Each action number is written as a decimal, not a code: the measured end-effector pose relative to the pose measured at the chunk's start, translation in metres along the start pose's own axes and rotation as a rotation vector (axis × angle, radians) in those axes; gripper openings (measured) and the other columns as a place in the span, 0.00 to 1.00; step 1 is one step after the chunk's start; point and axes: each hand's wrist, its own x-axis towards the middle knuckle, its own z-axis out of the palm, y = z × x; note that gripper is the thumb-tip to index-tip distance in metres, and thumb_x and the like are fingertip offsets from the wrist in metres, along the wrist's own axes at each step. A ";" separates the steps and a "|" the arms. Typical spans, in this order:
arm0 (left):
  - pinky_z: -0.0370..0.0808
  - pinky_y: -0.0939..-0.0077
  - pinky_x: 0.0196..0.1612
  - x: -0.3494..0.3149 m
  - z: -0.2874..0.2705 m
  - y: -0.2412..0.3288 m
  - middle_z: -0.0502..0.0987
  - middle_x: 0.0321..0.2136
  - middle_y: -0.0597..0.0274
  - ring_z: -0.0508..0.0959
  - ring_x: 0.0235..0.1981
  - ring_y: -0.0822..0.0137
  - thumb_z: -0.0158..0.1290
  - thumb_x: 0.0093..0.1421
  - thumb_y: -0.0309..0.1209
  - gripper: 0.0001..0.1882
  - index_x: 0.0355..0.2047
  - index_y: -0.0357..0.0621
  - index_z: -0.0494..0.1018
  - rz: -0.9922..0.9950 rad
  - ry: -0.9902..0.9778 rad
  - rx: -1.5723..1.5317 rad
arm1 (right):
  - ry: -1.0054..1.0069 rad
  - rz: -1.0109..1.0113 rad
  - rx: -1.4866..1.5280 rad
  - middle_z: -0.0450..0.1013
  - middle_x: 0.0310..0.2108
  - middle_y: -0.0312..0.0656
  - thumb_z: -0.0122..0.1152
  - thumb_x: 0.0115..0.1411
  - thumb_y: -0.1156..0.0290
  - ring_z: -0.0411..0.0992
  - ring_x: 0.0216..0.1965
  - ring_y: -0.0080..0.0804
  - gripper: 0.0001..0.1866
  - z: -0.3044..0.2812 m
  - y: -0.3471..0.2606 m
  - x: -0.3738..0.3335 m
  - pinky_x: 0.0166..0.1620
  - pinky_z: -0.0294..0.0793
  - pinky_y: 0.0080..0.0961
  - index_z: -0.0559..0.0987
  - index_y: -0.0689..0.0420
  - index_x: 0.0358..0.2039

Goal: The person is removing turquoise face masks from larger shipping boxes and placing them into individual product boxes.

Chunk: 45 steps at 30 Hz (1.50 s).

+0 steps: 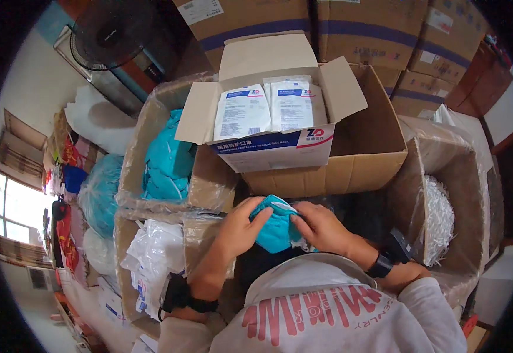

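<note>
Between my two hands, close in front of my body, is a teal face mask with a white strip or strap along its upper edge. My left hand pinches its left side, thumb on top. On the other side, my right hand grips the mask's right edge with thumb and fingers. Just beyond my hands stands an opened white and blue carton, its flaps spread. White printed packets stand in two rows inside it. Whether the teal item is one mask or several layered together, I cannot tell.
Left, a plastic-lined box holds teal masks; nearer, another holds white plastic bags. A lined box with white straps stands right. The carton rests on a brown cardboard box. Sealed boxes are stacked behind, beside a black fan.
</note>
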 end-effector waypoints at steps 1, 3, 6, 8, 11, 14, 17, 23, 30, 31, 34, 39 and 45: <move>0.69 0.71 0.39 0.002 -0.001 0.004 0.73 0.35 0.53 0.74 0.36 0.58 0.46 0.58 0.36 0.15 0.42 0.40 0.68 0.018 0.024 0.097 | 0.017 -0.012 -0.046 0.69 0.29 0.51 0.48 0.57 0.67 0.67 0.32 0.52 0.10 0.002 -0.001 0.003 0.35 0.66 0.38 0.69 0.60 0.34; 0.69 0.69 0.38 0.009 0.001 0.023 0.73 0.34 0.51 0.73 0.35 0.53 0.46 0.58 0.35 0.12 0.38 0.41 0.68 0.010 0.056 0.072 | 0.041 -0.036 -0.132 0.69 0.29 0.51 0.48 0.56 0.67 0.67 0.31 0.53 0.09 0.005 -0.002 0.006 0.34 0.66 0.40 0.69 0.60 0.32; 0.69 0.70 0.36 0.018 0.009 0.028 0.73 0.30 0.52 0.74 0.32 0.57 0.43 0.59 0.34 0.11 0.33 0.38 0.68 0.104 0.108 0.145 | 0.040 -0.056 -0.168 0.69 0.27 0.51 0.49 0.56 0.67 0.67 0.29 0.53 0.09 0.011 -0.003 0.008 0.32 0.65 0.43 0.67 0.59 0.30; 0.69 0.69 0.34 0.024 0.016 0.026 0.73 0.27 0.53 0.74 0.31 0.57 0.43 0.60 0.34 0.11 0.31 0.38 0.67 0.144 0.177 0.163 | 0.025 -0.014 -0.097 0.68 0.27 0.51 0.49 0.56 0.66 0.67 0.29 0.53 0.09 0.015 -0.007 0.007 0.30 0.65 0.45 0.66 0.59 0.29; 0.68 0.63 0.31 0.034 0.023 0.030 0.73 0.25 0.53 0.73 0.29 0.52 0.45 0.58 0.35 0.10 0.29 0.40 0.67 0.134 0.315 0.118 | 0.099 -0.029 -0.088 0.68 0.25 0.52 0.49 0.56 0.66 0.68 0.28 0.54 0.10 0.014 -0.012 0.009 0.29 0.65 0.45 0.65 0.59 0.30; 0.68 0.64 0.28 0.043 0.024 0.034 0.72 0.21 0.51 0.73 0.26 0.52 0.45 0.58 0.37 0.12 0.27 0.40 0.68 0.106 0.326 0.134 | 0.117 -0.032 -0.092 0.68 0.25 0.53 0.49 0.56 0.65 0.67 0.28 0.54 0.10 0.015 -0.011 0.012 0.29 0.66 0.42 0.66 0.59 0.30; 0.67 0.67 0.27 0.052 0.019 0.020 0.71 0.18 0.51 0.72 0.22 0.55 0.44 0.59 0.39 0.15 0.24 0.39 0.69 0.015 0.275 0.142 | -0.043 0.041 0.249 0.68 0.22 0.48 0.47 0.59 0.62 0.68 0.23 0.43 0.12 0.014 -0.006 0.014 0.27 0.67 0.34 0.68 0.60 0.31; 0.64 0.79 0.26 0.063 -0.043 0.005 0.71 0.17 0.62 0.68 0.22 0.75 0.46 0.59 0.37 0.16 0.21 0.36 0.69 0.073 0.432 -0.007 | -0.503 0.275 0.602 0.63 0.20 0.29 0.42 0.63 0.58 0.59 0.22 0.15 0.17 -0.029 0.027 0.006 0.26 0.63 0.16 0.74 0.57 0.37; 0.65 0.80 0.27 0.062 -0.071 -0.001 0.72 0.18 0.63 0.69 0.22 0.76 0.49 0.57 0.36 0.14 0.23 0.36 0.72 0.040 0.389 0.094 | -0.604 0.432 0.632 0.61 0.16 0.28 0.43 0.62 0.56 0.58 0.19 0.13 0.19 -0.067 0.028 0.012 0.23 0.60 0.13 0.75 0.58 0.32; 0.65 0.80 0.26 0.060 -0.072 0.001 0.72 0.19 0.64 0.68 0.22 0.76 0.49 0.57 0.36 0.14 0.23 0.37 0.72 0.013 0.366 0.133 | -0.626 0.432 0.595 0.61 0.16 0.27 0.43 0.62 0.56 0.58 0.19 0.13 0.19 -0.070 0.026 0.017 0.23 0.59 0.13 0.75 0.58 0.31; 0.68 0.78 0.28 0.048 -0.066 -0.006 0.74 0.20 0.63 0.71 0.23 0.75 0.51 0.54 0.36 0.11 0.24 0.39 0.74 -0.034 0.123 0.203 | -0.596 0.441 0.522 0.64 0.17 0.29 0.44 0.61 0.56 0.60 0.19 0.13 0.19 -0.070 0.026 0.020 0.24 0.62 0.13 0.76 0.58 0.29; 0.71 0.73 0.36 0.001 -0.005 0.013 0.78 0.28 0.61 0.76 0.31 0.68 0.55 0.52 0.42 0.14 0.33 0.47 0.76 -0.193 -0.868 0.182 | -0.396 0.302 0.608 0.65 0.18 0.27 0.45 0.61 0.56 0.59 0.19 0.14 0.17 -0.028 0.038 0.013 0.22 0.62 0.15 0.76 0.56 0.30; 0.71 0.67 0.35 -0.020 0.030 -0.003 0.76 0.30 0.52 0.76 0.33 0.59 0.44 0.58 0.43 0.16 0.40 0.52 0.74 0.016 -0.265 -0.406 | -0.318 0.195 0.618 0.71 0.33 0.40 0.42 0.63 0.63 0.66 0.35 0.25 0.15 0.018 0.008 -0.010 0.38 0.67 0.27 0.72 0.62 0.38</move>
